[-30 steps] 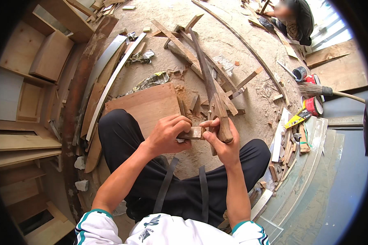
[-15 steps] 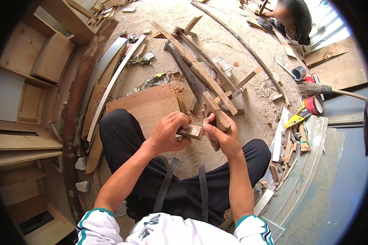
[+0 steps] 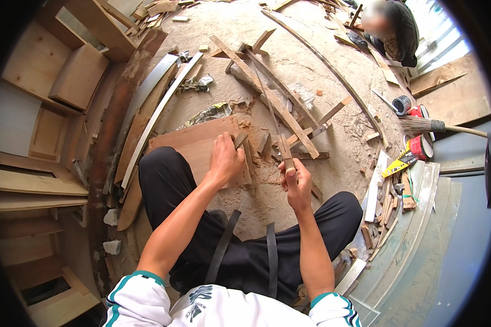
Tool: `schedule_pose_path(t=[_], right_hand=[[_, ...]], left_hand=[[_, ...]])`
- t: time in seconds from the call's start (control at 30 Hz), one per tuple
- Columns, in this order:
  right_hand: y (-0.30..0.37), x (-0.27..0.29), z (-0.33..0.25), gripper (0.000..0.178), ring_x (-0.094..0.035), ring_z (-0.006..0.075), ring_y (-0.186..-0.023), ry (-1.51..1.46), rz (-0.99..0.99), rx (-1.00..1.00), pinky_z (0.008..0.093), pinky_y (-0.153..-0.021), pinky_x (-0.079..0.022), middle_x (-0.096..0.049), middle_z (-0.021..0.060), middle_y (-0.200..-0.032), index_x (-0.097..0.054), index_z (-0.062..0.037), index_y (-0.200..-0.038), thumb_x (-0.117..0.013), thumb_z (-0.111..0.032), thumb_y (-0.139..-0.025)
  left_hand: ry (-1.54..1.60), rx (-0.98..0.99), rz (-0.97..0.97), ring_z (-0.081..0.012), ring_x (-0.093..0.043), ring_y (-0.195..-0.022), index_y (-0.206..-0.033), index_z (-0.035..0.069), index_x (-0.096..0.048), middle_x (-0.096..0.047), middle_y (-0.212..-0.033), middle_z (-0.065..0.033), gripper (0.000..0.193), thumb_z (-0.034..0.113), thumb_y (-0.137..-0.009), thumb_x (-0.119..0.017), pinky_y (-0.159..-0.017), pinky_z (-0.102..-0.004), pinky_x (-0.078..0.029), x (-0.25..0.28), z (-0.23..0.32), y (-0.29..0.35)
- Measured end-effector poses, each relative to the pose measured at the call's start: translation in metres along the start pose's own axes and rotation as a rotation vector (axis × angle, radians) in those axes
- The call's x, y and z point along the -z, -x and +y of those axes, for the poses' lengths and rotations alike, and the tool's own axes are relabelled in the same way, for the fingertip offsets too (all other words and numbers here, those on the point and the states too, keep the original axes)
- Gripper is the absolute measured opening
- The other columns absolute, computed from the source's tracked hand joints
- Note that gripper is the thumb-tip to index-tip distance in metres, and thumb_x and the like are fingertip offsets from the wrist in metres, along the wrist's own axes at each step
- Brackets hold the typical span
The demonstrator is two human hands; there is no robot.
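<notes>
My left hand is closed on a small wood block, pressing it on the board by my knee, likely to steady it. My right hand grips a saw by its handle, blade pointing away over the slats. Half a second ago both hands met on one piece; now they are apart.
</notes>
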State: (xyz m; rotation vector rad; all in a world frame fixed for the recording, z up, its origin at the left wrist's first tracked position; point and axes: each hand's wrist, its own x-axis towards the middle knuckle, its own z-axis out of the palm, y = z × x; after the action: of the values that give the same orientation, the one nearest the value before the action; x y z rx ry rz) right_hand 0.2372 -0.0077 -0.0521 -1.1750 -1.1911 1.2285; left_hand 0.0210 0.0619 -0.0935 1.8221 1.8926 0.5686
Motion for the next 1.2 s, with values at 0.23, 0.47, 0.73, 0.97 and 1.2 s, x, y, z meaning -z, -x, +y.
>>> schedule_pose_path(t=[0.23,0.47,0.73,0.97,1.2], right_hand=[[-0.004,0.004,-0.002,0.032,-0.048,0.0057,-0.06,-0.072,-0.017,-0.096,0.0236,-0.055,-0.036,-0.056,-0.0007,-0.068,-0.063,-0.0021,-0.098,-0.056,-0.033,-0.101],[-0.004,0.003,0.007,0.025,-0.048,0.0063,-0.066,-0.166,-0.098,-0.15,0.0227,-0.06,-0.038,-0.057,-0.0008,-0.074,-0.064,-0.0027,-0.105,-0.053,-0.025,-0.101],[0.034,-0.04,0.017,0.024,-0.042,0.004,-0.061,-0.258,-0.042,-0.299,0.0219,-0.056,-0.034,-0.05,-0.0048,-0.069,-0.062,-0.0036,-0.1,-0.051,-0.025,-0.101],[0.024,-0.034,0.022,0.029,-0.043,0.0048,-0.061,-0.071,-0.034,-0.24,0.0233,-0.055,-0.033,-0.05,-0.0034,-0.067,-0.062,-0.0027,-0.093,-0.056,-0.031,-0.1],[0.028,-0.044,0.023,0.032,-0.046,0.0046,-0.064,0.053,-0.006,-0.135,0.0235,-0.057,-0.036,-0.053,-0.0031,-0.069,-0.062,-0.0017,-0.091,-0.06,-0.033,-0.1]], left_hand=[[-0.1,0.12,-0.06,-0.0404,-0.054,-0.114,-0.119,0.001,-0.054,-0.057,-0.115,-0.0223,0.042,0.027,-0.085,-0.058,-0.095,-0.0506,-0.046,0.003,-0.006,-0.004],[-0.027,0.294,0.081,-0.0364,-0.053,-0.12,-0.111,0.003,-0.064,-0.057,-0.123,-0.0201,0.041,0.038,-0.093,-0.054,-0.101,-0.0534,-0.04,0.011,0.004,-0.044],[-0.174,0.22,0.391,-0.0304,-0.049,-0.124,-0.108,0.008,-0.066,-0.057,-0.126,-0.0122,0.032,0.035,-0.095,-0.055,-0.108,-0.0491,-0.028,-0.027,-0.024,-0.039],[-0.115,0.151,0.368,-0.0287,-0.049,-0.123,-0.108,0.009,-0.067,-0.058,-0.124,-0.0106,0.029,0.032,-0.094,-0.056,-0.108,-0.0476,-0.028,-0.027,-0.025,-0.038],[-0.172,0.179,0.354,-0.0296,-0.048,-0.124,-0.111,0.009,-0.067,-0.057,-0.127,-0.0107,0.032,0.034,-0.096,-0.055,-0.107,-0.0477,-0.03,-0.029,-0.022,-0.041]])
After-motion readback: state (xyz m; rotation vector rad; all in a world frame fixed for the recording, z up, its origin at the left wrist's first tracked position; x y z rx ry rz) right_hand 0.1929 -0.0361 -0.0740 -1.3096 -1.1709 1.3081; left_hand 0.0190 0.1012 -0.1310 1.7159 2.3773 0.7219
